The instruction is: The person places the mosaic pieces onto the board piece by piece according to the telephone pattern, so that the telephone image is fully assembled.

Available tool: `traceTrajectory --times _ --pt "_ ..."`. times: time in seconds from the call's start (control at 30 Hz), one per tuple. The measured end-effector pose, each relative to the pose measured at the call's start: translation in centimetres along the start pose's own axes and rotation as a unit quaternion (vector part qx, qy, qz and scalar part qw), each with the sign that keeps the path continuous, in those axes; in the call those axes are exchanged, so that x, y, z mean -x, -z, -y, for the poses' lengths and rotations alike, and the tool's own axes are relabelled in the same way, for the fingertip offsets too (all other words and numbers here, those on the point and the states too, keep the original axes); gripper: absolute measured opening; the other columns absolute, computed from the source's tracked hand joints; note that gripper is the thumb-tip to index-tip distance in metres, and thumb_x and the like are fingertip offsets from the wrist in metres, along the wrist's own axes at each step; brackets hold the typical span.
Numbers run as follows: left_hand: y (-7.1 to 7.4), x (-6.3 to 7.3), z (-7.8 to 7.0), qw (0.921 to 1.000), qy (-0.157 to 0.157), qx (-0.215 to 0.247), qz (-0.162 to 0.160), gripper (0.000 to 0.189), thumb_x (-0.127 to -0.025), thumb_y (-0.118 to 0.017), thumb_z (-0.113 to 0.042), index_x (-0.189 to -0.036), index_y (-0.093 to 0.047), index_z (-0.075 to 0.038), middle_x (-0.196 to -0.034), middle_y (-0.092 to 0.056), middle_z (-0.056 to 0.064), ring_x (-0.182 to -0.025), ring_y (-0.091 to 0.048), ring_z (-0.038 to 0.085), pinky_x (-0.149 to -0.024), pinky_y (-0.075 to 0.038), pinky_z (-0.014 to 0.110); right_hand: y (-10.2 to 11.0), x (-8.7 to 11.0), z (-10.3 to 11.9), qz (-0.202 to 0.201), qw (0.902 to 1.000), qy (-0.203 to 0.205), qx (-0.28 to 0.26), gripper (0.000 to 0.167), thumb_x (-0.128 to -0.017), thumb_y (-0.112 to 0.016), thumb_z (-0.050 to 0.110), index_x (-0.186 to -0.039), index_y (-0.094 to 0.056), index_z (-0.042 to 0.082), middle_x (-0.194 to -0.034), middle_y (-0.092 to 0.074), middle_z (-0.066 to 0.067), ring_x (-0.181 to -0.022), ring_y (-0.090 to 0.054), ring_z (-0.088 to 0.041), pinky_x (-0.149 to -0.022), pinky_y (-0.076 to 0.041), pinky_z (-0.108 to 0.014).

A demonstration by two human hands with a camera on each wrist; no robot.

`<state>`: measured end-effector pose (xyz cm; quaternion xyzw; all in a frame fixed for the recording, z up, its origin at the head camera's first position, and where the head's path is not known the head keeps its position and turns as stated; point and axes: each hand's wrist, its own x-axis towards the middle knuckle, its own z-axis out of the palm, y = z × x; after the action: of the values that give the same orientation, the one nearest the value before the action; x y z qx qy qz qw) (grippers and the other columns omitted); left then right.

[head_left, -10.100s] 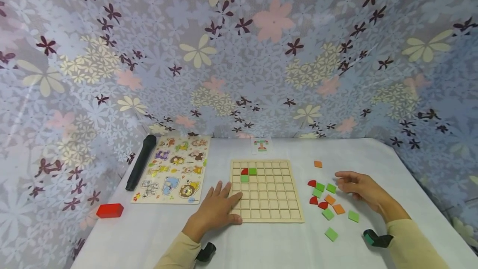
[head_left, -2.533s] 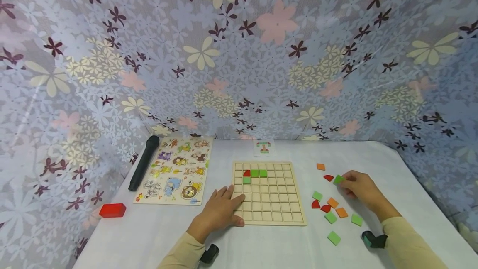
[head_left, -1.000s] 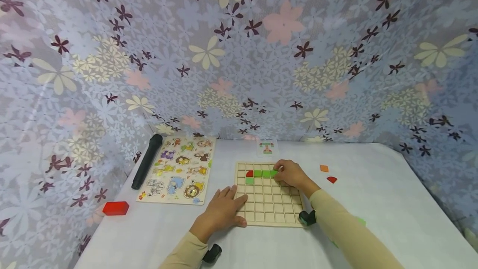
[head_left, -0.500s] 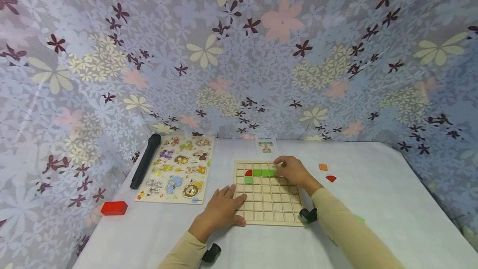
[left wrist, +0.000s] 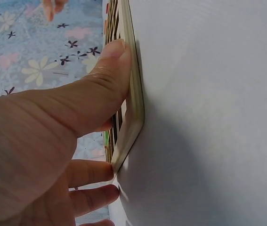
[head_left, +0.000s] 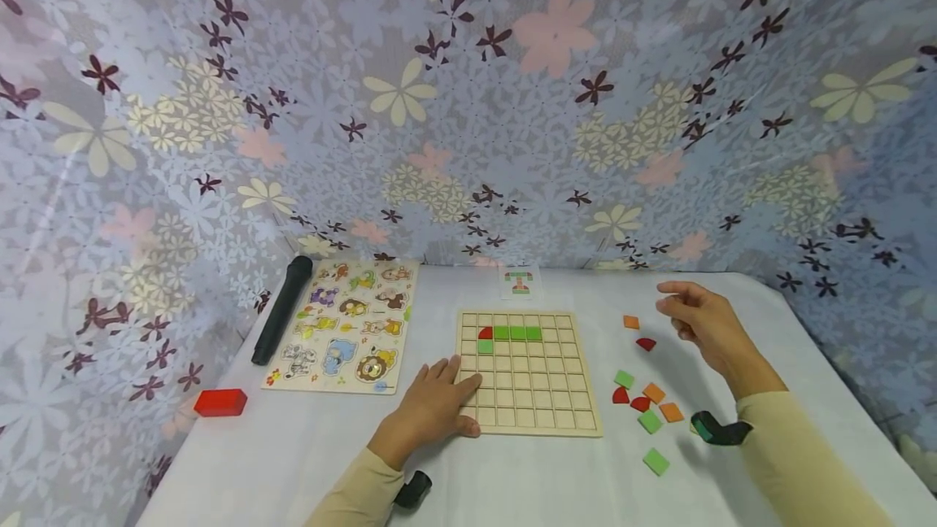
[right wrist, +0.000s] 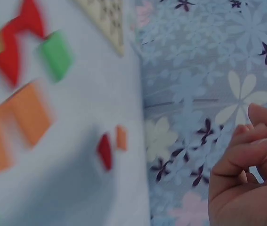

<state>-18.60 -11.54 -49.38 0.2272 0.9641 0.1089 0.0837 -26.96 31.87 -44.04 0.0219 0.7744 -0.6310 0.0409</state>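
**Steadying the grid board [head_left: 542, 387] from its left, with the right hand [head_left: 704, 328] raised off its right side**

The left hand [head_left: 432, 401] lies with fingers spread at the board's left edge, its thumb over the near rim. The right hand hovers to the right of the board, fingers loosely bent, with no tile visible in them.

The step in hand looks like laying tiles into the board's cells. To do it well, keep the left hand's pressure light but firm, pinch each tile by opposite sides, turn it to suit the pattern card [head_left: 520, 283] beyond the board's far edge, then lower it square to the cell walls.

In the board's second row from the far side sits a red quarter-round tile [head_left: 485, 333], its curve facing far left and its square corner near right. To its right, three green tiles [head_left: 517, 333] form a strip whose long axis runs parallel to the board's far edge. A single green tile [head_left: 485, 346] fills the cell just nearer than the red one. Right of the board, a loose red tile [head_left: 646, 344] appears to point its corner nearward, so it probably needs turning before it fits. The board itself is nearly square, with no clear long axis.
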Motion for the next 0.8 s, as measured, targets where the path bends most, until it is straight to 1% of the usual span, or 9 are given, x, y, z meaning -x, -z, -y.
traceTrajectory --times 0.1,0.17,0.27,0.33,0.43,0.5,0.6,0.7,0.8 --pt "0.2 0.0 -0.1 1.0 0.0 0.0 -0.002 0.08 -0.078 -0.079 -0.052 -0.148 -0.055 -0.02 -0.159 -0.038 0.023 -0.146 -0.038 0.041 -0.119 -0.03 0.06 0.7 1.4 -1.5 0.02 0.9994 -0.023 0.018 0.024 -0.098 -0.071 0.029 -0.12 -0.061 0.029 -0.091 -0.061 0.011 -0.067 -0.048 -0.012 -0.057 -0.044 -0.026" --pt "0.2 0.1 -0.2 1.0 0.001 0.002 -0.002 0.08 -0.078 -0.079 -0.051 -0.148 -0.056 -0.019 -0.159 -0.038 0.023 -0.146 -0.038 0.041 -0.119 -0.03 0.06 0.5 2.2 -2.5 0.039 0.9979 -0.031 0.04 0.03 -0.099 -0.07 0.028 -0.127 -0.061 0.023 -0.095 -0.063 0.009 -0.067 -0.048 -0.013 -0.056 -0.044 -0.027" --pt "0.3 0.2 -0.2 1.0 0.002 0.004 -0.003 0.08 -0.078 -0.08 -0.051 -0.148 -0.056 -0.019 -0.159 -0.038 0.023 -0.146 -0.037 0.042 -0.119 -0.03 0.06 -0.6 2.9 -3.7 0.074 0.9939 -0.044 0.069 0.042 -0.1 -0.068 0.023 -0.138 -0.056 0.009 -0.098 -0.061 0.001 -0.065 -0.045 -0.014 -0.054 -0.04 -0.028" --pt "0.3 0.2 -0.1 1.0 0.003 0.005 -0.002 0.08 -0.079 -0.079 -0.051 -0.148 -0.055 -0.019 -0.16 -0.037 0.023 -0.147 -0.037 0.042 -0.119 -0.029 0.06 -1.6 3.1 -4.3 0.101 0.9899 -0.05 0.087 0.049 -0.099 -0.067 0.019 -0.142 -0.051 0.0 -0.099 -0.059 -0.004 -0.063 -0.046 -0.015 -0.053 -0.041 -0.029" --pt "0.2 0.2 0.0 1.0 0.003 0.007 -0.002 0.08 -0.079 -0.079 -0.052 -0.149 -0.054 -0.019 -0.16 -0.037 0.022 -0.147 -0.036 0.042 -0.119 -0.029 0.061 -3.1 3.2 -4.8 0.121 0.9844 -0.064 0.11 0.05 -0.096 -0.068 0.012 -0.14 -0.051 -0.004 -0.095 -0.056 -0.008 -0.064 -0.049 -0.018 -0.052 -0.042 -0.028" --pt "0.1 0.1 0.1 1.0 0.002 0.008 -0.001 0.081 -0.08 -0.078 -0.052 -0.149 -0.054 -0.02 -0.161 -0.036 0.022 -0.147 -0.035 0.042 -0.119 -0.028 0.061 -3.9 3.1 -5.0 0.122 0.9809 -0.073 0.133 0.049 -0.093 -0.068 0.009 -0.137 -0.054 -0.005 -0.093 -0.057 -0.009 -0.063 -0.051 -0.02 -0.052 -0.042 -0.028" --pt "0.0 0.1 0.1 1.0 0.001 0.009 -0.003 0.081 -0.079 -0.079 -0.052 -0.149 -0.054 -0.02 -0.161 -0.036 0.022 -0.147 -0.035 0.042 -0.12 -0.028 0.061 -4.8 3.0 -5.1 0.108 0.975 -0.077 0.178 0.045 -0.09 -0.069 0.005 -0.132 -0.059 -0.003 -0.09 -0.056 -0.01 -0.063 -0.052 -0.021 -0.052 -0.043 -0.028" --pt "0.1 0.2 0.0 0.9999 0.001 0.011 -0.004 0.08 -0.079 -0.079 -0.052 -0.149 -0.055 -0.02 -0.161 -0.036 0.022 -0.147 -0.035 0.042 -0.119 -0.028 0.061 -5.3 2.7 -5.1 0.092 0.9672 -0.078 0.224 0.04 -0.089 -0.07 0.005 -0.128 -0.063 -0.001 -0.09 -0.057 -0.01 -0.063 -0.053 -0.021 -0.052 -0.044 -0.029" --pt "0.1 0.2 0.0 0.9999 0.001 0.012 -0.004 0.08 -0.079 -0.079 -0.052 -0.149 -0.055 -0.02 -0.161 -0.036 0.022 -0.147 -0.035 0.042 -0.119 -0.028 0.061 -5.4 2.3 -4.8 0.08 0.9592 -0.077 0.26 0.036 -0.092 -0.069 0.009 -0.127 -0.064 0.001 -0.095 -0.059 -0.012 -0.062 -0.054 -0.022 -0.053 -0.047 -0.031"
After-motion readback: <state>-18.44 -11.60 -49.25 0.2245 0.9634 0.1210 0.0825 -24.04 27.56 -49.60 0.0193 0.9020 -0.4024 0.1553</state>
